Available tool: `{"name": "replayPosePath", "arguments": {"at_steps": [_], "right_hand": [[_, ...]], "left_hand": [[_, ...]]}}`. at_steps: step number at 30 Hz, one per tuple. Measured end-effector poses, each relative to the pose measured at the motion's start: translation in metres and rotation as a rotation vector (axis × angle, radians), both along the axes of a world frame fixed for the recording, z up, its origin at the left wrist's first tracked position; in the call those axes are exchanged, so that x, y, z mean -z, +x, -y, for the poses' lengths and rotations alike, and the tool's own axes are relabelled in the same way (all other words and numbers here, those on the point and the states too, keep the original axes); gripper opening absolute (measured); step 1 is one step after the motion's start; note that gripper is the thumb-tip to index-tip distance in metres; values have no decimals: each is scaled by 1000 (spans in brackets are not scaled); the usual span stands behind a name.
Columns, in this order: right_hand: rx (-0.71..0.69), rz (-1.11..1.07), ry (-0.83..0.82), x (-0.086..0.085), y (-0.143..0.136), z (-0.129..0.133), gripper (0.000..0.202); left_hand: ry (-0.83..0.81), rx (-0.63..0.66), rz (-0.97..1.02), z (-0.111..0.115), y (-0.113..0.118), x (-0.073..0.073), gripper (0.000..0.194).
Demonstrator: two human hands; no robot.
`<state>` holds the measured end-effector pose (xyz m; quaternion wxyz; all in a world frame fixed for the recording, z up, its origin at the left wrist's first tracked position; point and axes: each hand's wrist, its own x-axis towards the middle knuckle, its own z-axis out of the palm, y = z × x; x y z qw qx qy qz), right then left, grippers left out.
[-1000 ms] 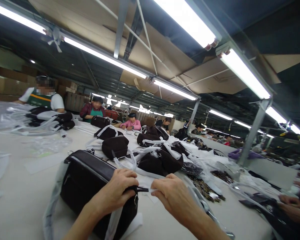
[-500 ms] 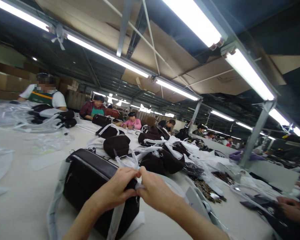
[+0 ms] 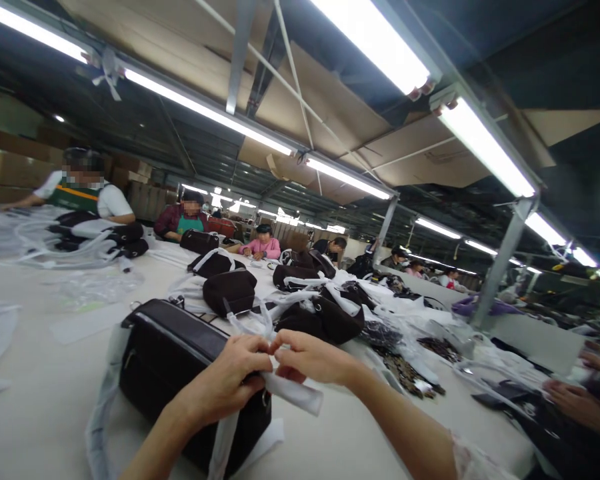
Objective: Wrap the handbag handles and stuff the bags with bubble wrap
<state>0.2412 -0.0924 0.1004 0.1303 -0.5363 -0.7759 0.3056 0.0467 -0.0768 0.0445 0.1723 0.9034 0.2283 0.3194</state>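
Observation:
A dark brown handbag (image 3: 170,357) lies on the white table in front of me, its strap wrapped in a pale strip (image 3: 103,407) at the left side. My left hand (image 3: 233,377) rests at the bag's right end, thumb and fingers closed on a white wrapping strip (image 3: 297,395) whose loose end sticks out to the right. Fingertips of my right hand (image 3: 313,357) meet the left ones over this strip, bent in a pinch; what lies between them is mostly hidden. Below my left hand hangs another wrapped strap length (image 3: 225,443). A metal ring (image 3: 266,399) shows at the bag's end.
Several dark bags (image 3: 325,317) with white-wrapped straps lie beyond my hands. Small metal pieces (image 3: 403,373) are heaped at the right. Clear plastic (image 3: 97,287) lies at the left. A co-worker's hands (image 3: 573,400) handle a black item at the right edge. Other people sit across the table.
My right hand has opened its grip slightly and turned flatter, and the strip's loose end now shows beneath it. My left hand stays at the bag's end. The view has shifted slightly.

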Motion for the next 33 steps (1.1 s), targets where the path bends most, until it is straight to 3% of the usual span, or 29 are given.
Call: {"name": "replayPosePath", "arguments": {"at_steps": [3,5,7,11,15,18,20,23,29,31,33], "right_hand": [[-116,108,334,12,4,-11,50],[-305,238,517,18,-1,-20,78],[-530,405,729,21,-12,-30,87],[-802,555,1029,12,-48,-48,65],[-1026,631,1315,0,-96,-63,51],[-1269,668,1383,1,-128,-73,39],[-1379,692,1370,5,-141,-79,26],[-1383,686,1334,6,-146,-85,17],[-1122,688,1298,-15,-112,-81,23],[-1017,674,1234,-13,-94,-77,22],[-944,650,1101,-4,-76,-73,14]], "left_hand": [[20,-9,28,8,-6,5,28],[52,-25,61,17,-11,9,28],[101,-28,87,27,-16,13,29],[208,-52,81,42,-24,21,21],[368,-34,126,36,-23,42,15],[435,-40,162,25,-22,59,17],[420,-44,187,21,-24,64,21],[344,-23,223,27,-33,51,27],[74,8,68,45,-60,-4,23],[9,27,-9,46,-68,-10,17],[-73,13,-53,46,-74,-6,23]]}}
